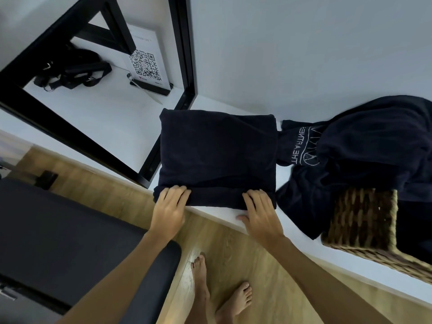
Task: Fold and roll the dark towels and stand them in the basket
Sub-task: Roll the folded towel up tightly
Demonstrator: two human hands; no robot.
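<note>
- Shelf (233,38): white, long; carries everything below.
- Pile (374,141): loose dark towels heaped at right, one with white lettering, draping over the basket's far rim.
- Towel (217,150): folded square, lying flat on the shelf between black frame (184,54) and pile. Near edge turned up into a first roll.
- Basket (364,220): woven, at the shelf's near edge, right of the towel; its inside is too dark to read.
- Left hand (169,206): fingers spread, curled over the roll's left end.
- Right hand (259,211): fingers spread, pressing the roll's right end.
- Handling, judged: thick terry, soft, light, not slippery; slumps if loose. Hold both roll ends, keep tension.
</note>
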